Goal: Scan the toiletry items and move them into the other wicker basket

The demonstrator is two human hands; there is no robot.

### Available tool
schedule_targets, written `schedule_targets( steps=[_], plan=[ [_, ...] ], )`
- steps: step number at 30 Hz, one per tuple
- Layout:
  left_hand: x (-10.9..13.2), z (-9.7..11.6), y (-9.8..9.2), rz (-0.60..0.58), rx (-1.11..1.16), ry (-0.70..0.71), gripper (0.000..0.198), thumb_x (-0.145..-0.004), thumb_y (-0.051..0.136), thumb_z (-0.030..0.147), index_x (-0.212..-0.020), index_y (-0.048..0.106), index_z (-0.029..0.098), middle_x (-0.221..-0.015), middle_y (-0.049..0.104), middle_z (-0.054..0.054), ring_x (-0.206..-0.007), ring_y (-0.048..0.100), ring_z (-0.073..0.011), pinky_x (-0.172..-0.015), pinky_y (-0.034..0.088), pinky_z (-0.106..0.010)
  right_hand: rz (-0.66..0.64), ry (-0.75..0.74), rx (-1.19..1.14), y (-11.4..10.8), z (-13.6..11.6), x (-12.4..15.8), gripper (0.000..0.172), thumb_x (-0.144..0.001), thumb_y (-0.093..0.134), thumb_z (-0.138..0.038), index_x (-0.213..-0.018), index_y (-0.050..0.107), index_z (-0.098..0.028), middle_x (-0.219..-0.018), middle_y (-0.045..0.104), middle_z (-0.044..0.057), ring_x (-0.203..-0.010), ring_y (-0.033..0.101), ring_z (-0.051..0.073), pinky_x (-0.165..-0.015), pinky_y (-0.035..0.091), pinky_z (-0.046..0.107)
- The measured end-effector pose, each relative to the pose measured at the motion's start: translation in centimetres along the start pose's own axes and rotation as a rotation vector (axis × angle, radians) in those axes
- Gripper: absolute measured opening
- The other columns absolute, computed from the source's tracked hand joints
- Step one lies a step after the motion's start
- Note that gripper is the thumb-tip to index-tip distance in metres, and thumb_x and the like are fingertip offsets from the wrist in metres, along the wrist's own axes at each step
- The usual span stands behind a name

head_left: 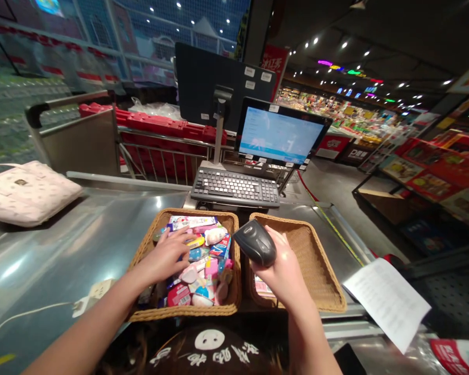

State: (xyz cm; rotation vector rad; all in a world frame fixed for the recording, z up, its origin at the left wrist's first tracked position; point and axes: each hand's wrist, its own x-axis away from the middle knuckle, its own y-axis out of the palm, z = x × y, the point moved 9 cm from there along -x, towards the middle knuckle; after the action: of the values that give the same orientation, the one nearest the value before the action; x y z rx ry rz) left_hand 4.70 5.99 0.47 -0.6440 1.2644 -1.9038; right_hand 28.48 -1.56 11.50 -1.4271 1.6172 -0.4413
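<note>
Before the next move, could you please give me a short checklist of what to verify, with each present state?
1. Black handheld scanner held in the right hand: ok.
2. Left hand over the small, colourful packaged goods in the fuller brown wicker basket: ok.
3. Left hand gripping one item: cannot tell.
4. Second brown wicker basket beside the first: ok.
5. Black-framed screen lit: ok.
6. Screen text legible from here: not ok.

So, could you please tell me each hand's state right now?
Left hand: open, over the small items.
Right hand: closed, holding the black scanner.
</note>
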Motion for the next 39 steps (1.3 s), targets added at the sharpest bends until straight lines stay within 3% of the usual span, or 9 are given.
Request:
schedule_targets(
  steps=[3,6,11,16,21,26,32,39],
  plan=[
    [-1.2,1.2,-1.2,0.130,-0.035,0.029,0.014,-0.080,0.064,0.035,-0.075,0.067,0.022,-0.143,0.054,-0.007,-0.141,0.034,-0.0387,-0.113,0.010,-0.071,0.039,0.051,0.018,-1.4,1.7,0.7,0.049,-0.071,0.061,-0.019,-0.120,0.061,-0.019,-0.122,0.066,0.012,-0.128,0.052,0.033,-0.112,0.034,0.057],
    [-3.2,3.4,-2.1,0.223,-0.049,0.066,0.021,-0.087,0.059,0.042,-0.088,0.068,0.023,-0.146,0.051,-0.010,-0.142,0.033,-0.0364,-0.114,0.017,-0.067,0.095,0.105,0.044,-3.5,3.8,1.6,0.049,-0.072,0.060,-0.020,-0.121,0.059,-0.018,-0.122,0.066,0.013,-0.125,0.054,0.034,-0.108,0.039,0.056],
    [-8.2,9.6,-1.5,0.225,-0.041,0.205,0.021,-0.091,0.055,0.039,-0.096,0.069,0.023,-0.148,0.048,-0.009,-0.145,0.029,-0.0336,-0.114,0.018,-0.068,0.213,0.190,0.089,-7.4,7.7,3.5,0.042,-0.072,0.060,-0.024,-0.114,0.063,-0.018,-0.117,0.068,0.014,-0.119,0.058,0.034,-0.100,0.047,0.053],
    [-14.2,16.3,2.4,0.106,-0.100,0.371,0.016,-0.089,0.059,0.030,-0.096,0.071,0.022,-0.146,0.051,-0.009,-0.145,0.030,-0.0327,-0.114,0.018,-0.067,0.276,0.259,0.134,-10.2,10.9,5.5,0.045,-0.073,0.061,-0.028,-0.117,0.062,-0.018,-0.123,0.066,0.014,-0.122,0.057,0.035,-0.102,0.045,0.057],
    [-19.2,20.9,10.0,-0.014,-0.348,0.468,0.020,-0.084,0.063,0.032,-0.094,0.074,0.018,-0.144,0.053,-0.016,-0.143,0.033,-0.0348,-0.112,0.023,-0.067,0.265,0.279,0.151,-11.8,13.0,6.4,0.041,-0.073,0.060,-0.027,-0.113,0.064,-0.018,-0.124,0.066,0.014,-0.124,0.056,0.034,-0.107,0.039,0.059],
    [-22.9,22.7,15.6,-0.020,-0.445,0.524,0.020,-0.083,0.059,0.019,-0.094,0.075,0.014,-0.143,0.052,-0.020,-0.140,0.038,-0.0350,-0.113,0.022,-0.066,0.260,0.320,0.142,-13.0,15.4,7.2,0.048,-0.072,0.060,-0.024,-0.119,0.061,-0.018,-0.126,0.065,0.014,-0.126,0.054,0.034,-0.111,0.034,0.059],
    [-25.5,23.1,19.0,-0.015,-0.556,0.699,0.019,-0.082,0.060,0.016,-0.091,0.077,0.017,-0.147,0.050,-0.013,-0.148,0.026,-0.0281,-0.121,0.008,-0.057,0.258,0.337,0.112,-14.0,17.9,7.5,0.049,-0.069,0.060,-0.021,-0.118,0.062,-0.018,-0.124,0.066,0.014,-0.127,0.054,0.034,-0.112,0.033,0.058],
    [-26.9,22.5,21.6,-0.034,-0.608,0.784,0.017,-0.080,0.064,0.013,-0.088,0.079,0.016,-0.119,0.070,-0.015,-0.141,0.037,-0.0304,-0.119,0.018,-0.052,0.260,0.338,0.078,-14.7,19.7,7.5,0.046,-0.068,0.061,-0.019,-0.114,0.063,-0.018,-0.123,0.066,0.014,-0.126,0.054,0.034,-0.110,0.037,0.058]
  ],
)
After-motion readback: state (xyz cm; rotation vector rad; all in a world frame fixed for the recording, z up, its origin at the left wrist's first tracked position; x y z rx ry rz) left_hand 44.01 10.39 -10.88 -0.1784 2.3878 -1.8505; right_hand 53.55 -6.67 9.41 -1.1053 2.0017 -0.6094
